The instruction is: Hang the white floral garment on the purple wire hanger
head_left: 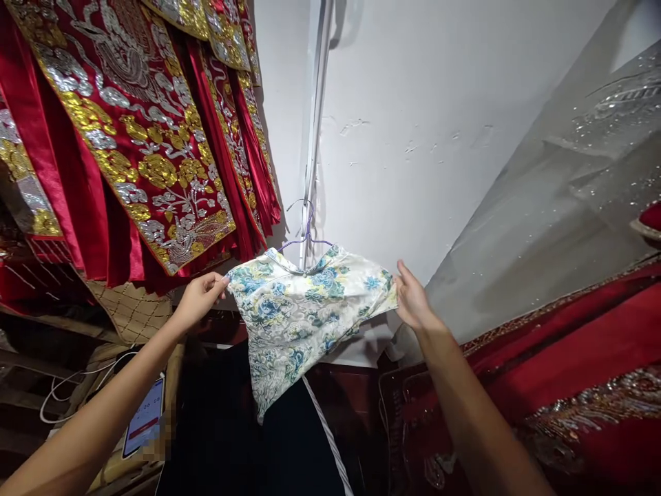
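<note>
White floral blouse held out by both sleeves

Blue, green and yellow flowers cover the white blouse (pixel 304 310), which hangs spread on a purple hanger (pixel 308 235), its collar around the hanger's neck. The left hand (pixel 200 300) pinches one sleeve edge between thumb and fingers; the right hand (pixel 413 302) grasps the opposite sleeve, its fingertips partly hidden. The blouse's hem slants, dipping lowest toward the left hand's side. Behind the hanger stands a metal pole (pixel 316 103) against a white wall (pixel 438 145); whether the hook rests on it, I cannot tell. Red sequinned garments (pixel 170 138) hang at left, and sheer, sparkling fabric (pixel 506 241) drapes at right. Below the left forearm, a smartphone (pixel 147 417) lies near a white cable (pixel 93 374).
</note>
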Demonstrator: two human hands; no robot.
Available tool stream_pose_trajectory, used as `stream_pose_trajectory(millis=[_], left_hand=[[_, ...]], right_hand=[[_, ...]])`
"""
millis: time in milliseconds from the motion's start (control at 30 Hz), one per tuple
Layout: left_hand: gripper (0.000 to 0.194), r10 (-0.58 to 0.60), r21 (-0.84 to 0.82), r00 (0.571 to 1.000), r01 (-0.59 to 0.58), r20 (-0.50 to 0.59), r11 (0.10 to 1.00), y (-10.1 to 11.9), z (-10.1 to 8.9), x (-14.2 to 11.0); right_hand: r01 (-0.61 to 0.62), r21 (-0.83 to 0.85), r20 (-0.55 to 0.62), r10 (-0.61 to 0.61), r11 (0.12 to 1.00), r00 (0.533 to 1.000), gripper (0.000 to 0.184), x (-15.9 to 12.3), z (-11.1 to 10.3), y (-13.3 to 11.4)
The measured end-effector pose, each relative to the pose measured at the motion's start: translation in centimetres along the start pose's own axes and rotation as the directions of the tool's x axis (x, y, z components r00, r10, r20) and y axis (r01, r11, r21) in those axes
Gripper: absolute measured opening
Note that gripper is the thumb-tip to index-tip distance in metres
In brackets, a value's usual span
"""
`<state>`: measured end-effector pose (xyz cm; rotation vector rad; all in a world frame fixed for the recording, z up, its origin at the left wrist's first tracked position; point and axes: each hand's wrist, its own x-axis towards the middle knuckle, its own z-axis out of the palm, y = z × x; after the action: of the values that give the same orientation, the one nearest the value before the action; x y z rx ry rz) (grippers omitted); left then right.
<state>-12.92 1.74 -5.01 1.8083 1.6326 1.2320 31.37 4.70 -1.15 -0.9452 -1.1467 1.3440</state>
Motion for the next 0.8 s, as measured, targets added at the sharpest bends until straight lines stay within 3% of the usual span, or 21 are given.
stream_pose_trajectory(millis=[67, 167, 300, 500, 567, 667, 733, 800], left_hand=[[0.042, -0.031, 0.000, 0.998, 0.032, -0.050, 1.000, -0.2, 0.6, -0.6], [0.043, -0.036, 0.153, 0.998, 0.043, -0.047, 0.987, 0.5, 1.9, -1.5], [0.042, -0.012, 0.259, 0.990, -0.025, 0.141, 0.966, 1.8, 2.8, -2.6], [0.032, 0.048, 0.398, 0.947, -0.179, 0.318, 0.900, 4.6, 1.8, -3.2], [0.029, 0.107, 0.372, 0.949, -0.219, 0.298, 0.902, 5.8, 1.4, -3.4], [0.027, 0.194, 0.246, 0.964, -0.236, 0.182, 0.940, 8.0, 0.9, -3.9], [0.029, 0.210, 0.109, 0.973, -0.220, 0.096, 0.969, 9.8, 1.0, -4.4], [0.033, 0.212, -0.070, 0.974, -0.206, 0.083, 0.976, 11.8, 1.6, -5.0]], right_hand=[[-0.012, -0.074, 0.056, 0.016, 0.997, 0.998, 0.046, -0.3, -0.2, -1.1], [0.054, -0.170, 0.108, -0.036, 0.984, 0.993, 0.044, -1.2, 0.4, -2.2], [0.160, -0.134, -0.054, -0.168, 0.978, 0.984, 0.045, -1.8, 1.1, -2.6], [0.242, -0.047, -0.177, -0.247, 0.969, 0.953, 0.045, -1.2, 2.5, -2.6], [0.278, -0.014, -0.254, -0.272, 0.960, 0.928, 0.043, -2.1, 3.4, -2.7], [0.300, -0.036, -0.365, -0.292, 0.953, 0.884, 0.041, -5.3, 4.9, -2.0], [0.304, -0.175, -0.388, -0.349, 0.936, 0.853, 0.038, -8.2, 6.0, -0.8], [0.350, -0.411, -0.320, -0.492, 0.842, 0.809, 0.030, -11.1, 7.4, 0.9]])
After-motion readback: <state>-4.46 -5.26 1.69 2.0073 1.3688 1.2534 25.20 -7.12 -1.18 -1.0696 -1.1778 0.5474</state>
